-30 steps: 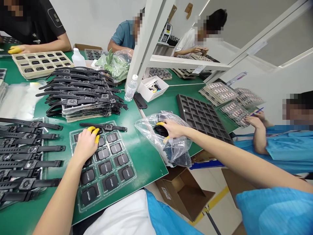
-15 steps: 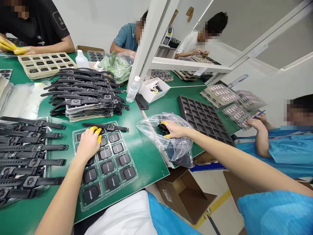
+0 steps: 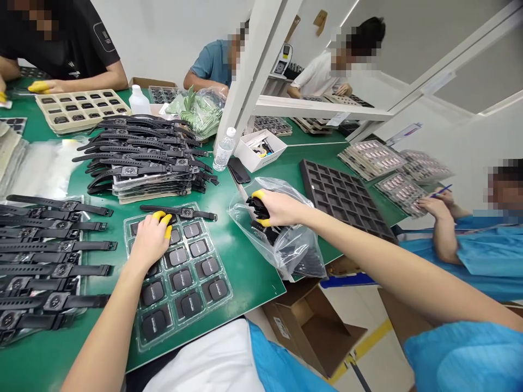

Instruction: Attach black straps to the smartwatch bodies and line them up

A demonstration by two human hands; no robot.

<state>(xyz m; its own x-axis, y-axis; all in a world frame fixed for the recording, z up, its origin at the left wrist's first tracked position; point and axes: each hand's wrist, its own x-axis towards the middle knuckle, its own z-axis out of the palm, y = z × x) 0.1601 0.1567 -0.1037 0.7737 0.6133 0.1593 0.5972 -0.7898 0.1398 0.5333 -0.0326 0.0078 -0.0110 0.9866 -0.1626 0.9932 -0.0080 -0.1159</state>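
Observation:
My right hand (image 3: 281,208), with yellow finger cots, grips a bunch of black watch straps (image 3: 258,208) at the mouth of a clear plastic bag (image 3: 245,231). More black pieces show inside the bag. My left hand (image 3: 152,238), also in yellow finger cots, is closed over the upper part of a clear compartment tray (image 3: 174,305). Its fingertips are mostly hidden, and I cannot make out what they hold. Square black watch bodies (image 3: 181,279) sit in the tray's pockets. Across its top edge lies a watch with a black strap (image 3: 188,213), right beside the left fingers.
Strapped watches (image 3: 57,270) lie on a tray at left; behind is a tall stack of watch trays (image 3: 151,158). A water bottle (image 3: 224,149), phone (image 3: 239,170), white box (image 3: 260,149) and black grid tray (image 3: 343,196) stand beyond. Co-workers sit around; a carton (image 3: 314,332) is below.
My right hand has risen out of the bag, up and to the left, and the bunch of black straps now shows in it. My left hand has stayed over the tray.

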